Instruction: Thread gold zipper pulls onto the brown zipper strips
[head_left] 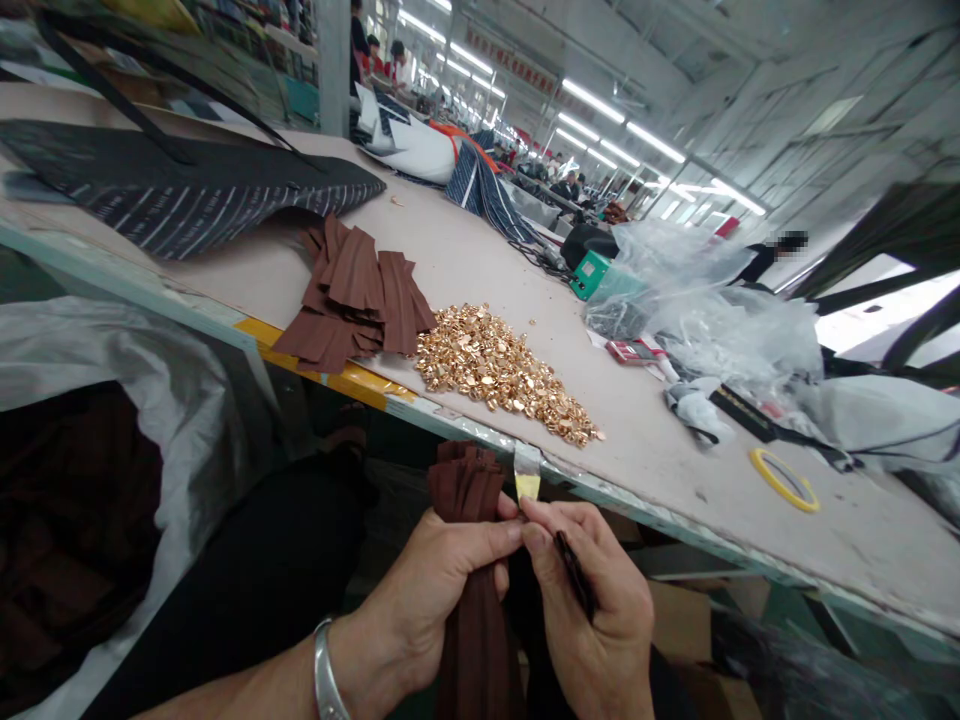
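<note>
A bundle of brown zipper strips point(478, 620) hangs below the table edge, and my left hand point(442, 590) is closed round it, thumb across the front. Beside it my right hand point(592, 600) pinches at the left thumb tip; what lies between its fingertips is too small to tell. A dark slim tool point(576, 575) rests inside that same hand. On the table, just beyond both hands, lies a heap of small gold metal pieces point(495, 370). More brown strips point(356, 290) are piled to its left.
The table point(645, 470) carries a dark striped fabric piece point(202, 190) at left. To the right are a yellow tape roll point(784, 480), clear plastic bags point(697, 280) and a green box point(590, 274). A white sack point(180, 400) with brown material stands at lower left.
</note>
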